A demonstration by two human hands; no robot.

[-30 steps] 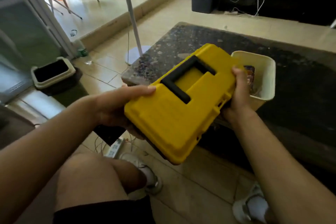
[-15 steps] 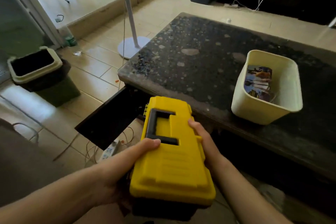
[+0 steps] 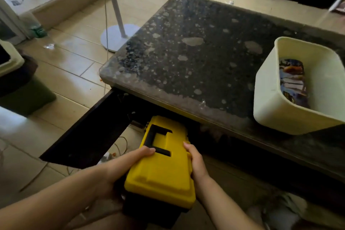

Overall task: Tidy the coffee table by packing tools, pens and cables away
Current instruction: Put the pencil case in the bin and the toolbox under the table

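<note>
A yellow toolbox [image 3: 164, 166] with a black base and a black recessed handle sits low in front of the dark speckled coffee table [image 3: 196, 58], lid closed. Its far end pokes into the dark space under the tabletop, beside an open black cabinet door [image 3: 84, 136]. My left hand [image 3: 121, 168] grips its left side, thumb on the lid by the handle. On the right side, my right hand [image 3: 196, 162] holds the lid edge. A cream plastic tub [image 3: 276, 112] stands on the table at the right and holds a colourful packet [image 3: 293, 80].
A white fan stand [image 3: 119, 37] with its pole rises from the tiled floor left of the table. At the far left sits a green bin [image 3: 22, 95] with a cream rim. Loose cables [image 3: 119, 147] lie on the floor under the open door. Dark furniture lines the back.
The toolbox came down from in front of the tub, turned lengthwise, and moved forward, so its far end now sits under the tabletop. Both hands kept their hold.
</note>
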